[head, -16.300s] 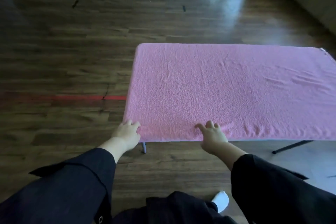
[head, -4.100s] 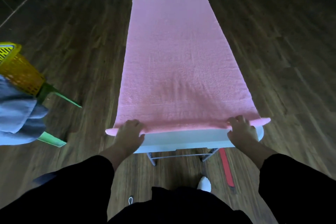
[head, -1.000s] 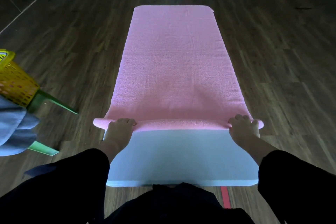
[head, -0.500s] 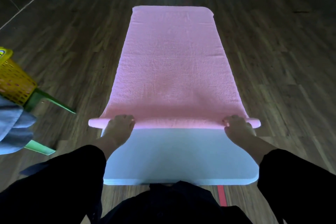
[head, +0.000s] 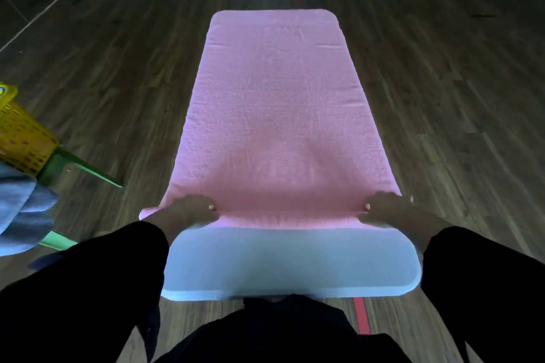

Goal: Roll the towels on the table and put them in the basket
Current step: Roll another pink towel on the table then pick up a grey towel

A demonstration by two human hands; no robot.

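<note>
A pink towel (head: 277, 115) lies lengthwise along a narrow white table (head: 289, 262), with its near end wound into a thin roll (head: 286, 218). My left hand (head: 188, 211) grips the roll's left end, fingers curled over it. My right hand (head: 383, 211) grips the right end the same way. A yellow mesh basket (head: 20, 138) stands at the far left, cut off by the frame edge.
A grey-blue towel (head: 20, 215) hangs by the basket on a green stand (head: 79, 168) at the left. Dark wood floor surrounds the table. A red tape strip (head: 361, 315) marks the floor under the table's near edge.
Over the last second the roll has thickened and moved a little farther up the table, baring more white tabletop. Both hands have curled over the roll's ends.
</note>
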